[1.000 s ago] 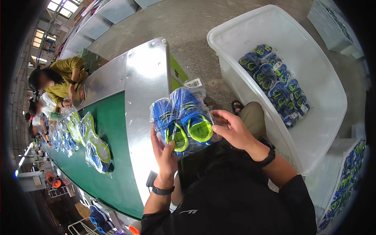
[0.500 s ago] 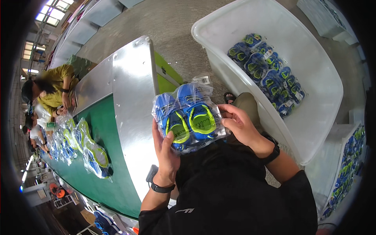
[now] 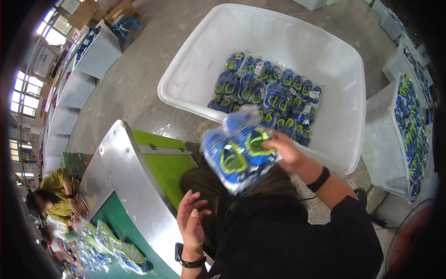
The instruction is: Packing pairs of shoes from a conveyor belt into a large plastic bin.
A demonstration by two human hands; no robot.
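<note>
Head view: right hand (image 3: 289, 153) holds crinkly bagged shoes (image 3: 237, 156).

bagged shoes (image 3: 238, 156): blue, lime-green trim | tub (image 3: 195, 69): white | belt (image 3: 118, 223): dark green | panel (image 3: 165, 160): bright green | wristband (image 3: 318, 179): black | co-worker's shirt (image 3: 58, 183): yellow

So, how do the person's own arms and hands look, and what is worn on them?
Both hands are bare, with no gloves. The left hand has a dark watch with a black strap on its wrist. The right hand has a plain black band around its wrist. Both forearms are uncovered; black sleeves of a black top begin further up, most clearly on the right arm.
</note>
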